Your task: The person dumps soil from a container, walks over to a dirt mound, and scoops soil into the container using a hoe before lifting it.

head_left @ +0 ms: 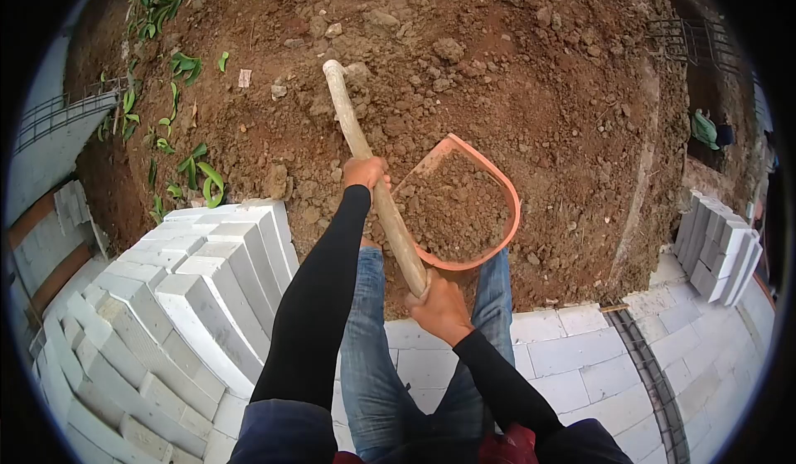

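Note:
A long wooden handle (393,222) slants across the middle of the head view, its pale rounded end at the upper left. My left hand (367,174) is wrapped round its middle. Lower down, near the end closer to my body, my right hand (441,306) grips the same handle. An orange curved scoop or basket with a rounded rim (512,207) lies on the brown soil just right of the handle, and clods of earth show inside the rim. Whatever tool head the handle may have cannot be made out.
White blocks (207,298) are stacked at the lower left, with another stack (718,248) at the right. Rebar cage (651,381) runs through the pale block surface at lower right. Green leaves (192,165) lie on the soil (580,132).

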The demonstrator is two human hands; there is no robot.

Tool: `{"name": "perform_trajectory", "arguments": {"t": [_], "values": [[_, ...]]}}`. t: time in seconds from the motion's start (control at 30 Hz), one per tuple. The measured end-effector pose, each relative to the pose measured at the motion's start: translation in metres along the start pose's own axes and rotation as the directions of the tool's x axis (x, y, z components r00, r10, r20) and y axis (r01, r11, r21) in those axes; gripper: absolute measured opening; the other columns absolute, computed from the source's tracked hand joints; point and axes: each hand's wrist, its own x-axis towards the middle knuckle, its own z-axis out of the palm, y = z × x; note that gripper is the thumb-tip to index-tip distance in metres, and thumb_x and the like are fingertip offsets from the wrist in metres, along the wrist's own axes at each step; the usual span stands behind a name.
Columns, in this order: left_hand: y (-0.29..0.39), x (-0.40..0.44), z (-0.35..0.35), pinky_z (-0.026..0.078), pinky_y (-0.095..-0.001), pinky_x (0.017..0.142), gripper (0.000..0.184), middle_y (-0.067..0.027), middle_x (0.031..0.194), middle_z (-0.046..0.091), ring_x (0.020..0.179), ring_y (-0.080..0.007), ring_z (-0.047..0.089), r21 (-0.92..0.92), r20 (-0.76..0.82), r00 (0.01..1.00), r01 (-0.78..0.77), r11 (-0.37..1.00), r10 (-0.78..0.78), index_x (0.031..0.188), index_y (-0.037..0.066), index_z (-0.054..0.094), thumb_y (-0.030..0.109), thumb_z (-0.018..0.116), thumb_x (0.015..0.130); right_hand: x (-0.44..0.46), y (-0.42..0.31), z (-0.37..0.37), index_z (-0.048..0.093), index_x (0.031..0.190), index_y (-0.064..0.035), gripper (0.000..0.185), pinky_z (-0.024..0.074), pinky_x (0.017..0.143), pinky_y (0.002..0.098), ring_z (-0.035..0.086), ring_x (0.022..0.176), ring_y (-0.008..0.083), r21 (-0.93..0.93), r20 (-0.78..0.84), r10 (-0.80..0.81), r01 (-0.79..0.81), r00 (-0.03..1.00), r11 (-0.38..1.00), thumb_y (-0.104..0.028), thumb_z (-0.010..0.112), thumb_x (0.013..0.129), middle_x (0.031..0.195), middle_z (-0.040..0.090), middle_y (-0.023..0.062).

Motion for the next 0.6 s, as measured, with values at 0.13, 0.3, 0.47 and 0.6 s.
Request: {"name": "perform_trajectory", "arguments": {"t": [0.13, 0.3, 0.47, 0.6], "values": [[-0.106, -0.09, 0.057, 0.05, -0.0341, 0.048, 0.026, -0.0114, 0.081, 0.056, 0.056, -0.0187, 0.057, -0.408, 0.013, 1.0, 0.023, 0.913, -0.02, 0.104, -0.002, 0.048, 0.003, 0.064, 0.085, -0.09, 0.086, -0.049, 0.055, 0.106, 0.0, 0.041, 0.0534, 0.073, 0.0529, 0.066, 0.076, 0.0471, -0.129, 0.063, 0.039, -0.03, 0.997, 0.991, -0.022, 0.07, 0.076, 0.077, 0.067, 0.0266], [-0.242, -0.234, 0.106, 0.053, -0.0404, 0.069, 0.021, -0.0075, 0.083, 0.058, 0.067, -0.0217, 0.06, -0.619, 0.437, 0.855, 0.512, 0.596, -0.281, 0.096, 0.004, 0.054, 0.011, 0.071, 0.086, -0.233, 0.209, -0.076, 0.055, 0.097, -0.0083, 0.037, 0.0514, 0.058, 0.0464, 0.067, 0.063, 0.0348, -0.509, -0.016, 0.113, -0.105, 0.993, 0.854, -0.017, 0.077, 0.069, 0.073, 0.066, 0.0135], [-0.221, -0.229, 0.061, 0.052, -0.044, 0.081, 0.023, -0.0026, 0.079, 0.053, 0.071, -0.0206, 0.058, -0.727, 0.396, 0.878, 0.479, 0.492, -0.269, 0.099, 0.014, 0.052, 0.004, 0.068, 0.085, -0.205, 0.198, -0.069, 0.059, 0.089, -0.0084, 0.03, 0.0505, 0.057, 0.0433, 0.064, 0.059, 0.0306, -0.538, -0.049, -0.162, 0.11, 0.986, 0.835, -0.015, 0.076, 0.067, 0.07, 0.063, 0.0101], [-0.18, -0.159, -0.089, 0.049, -0.0394, 0.072, 0.015, -0.002, 0.073, 0.051, 0.065, -0.0174, 0.054, -0.89, 0.169, 0.985, 0.141, 0.434, 0.026, 0.09, 0.012, 0.052, 0.009, 0.065, 0.085, -0.099, 0.083, 0.009, 0.057, 0.106, -0.0108, 0.039, 0.0542, 0.062, 0.0442, 0.067, 0.077, 0.0284, -0.443, 0.032, -0.379, 0.353, 0.925, 0.824, -0.016, 0.075, 0.073, 0.081, 0.062, 0.0067]]}}
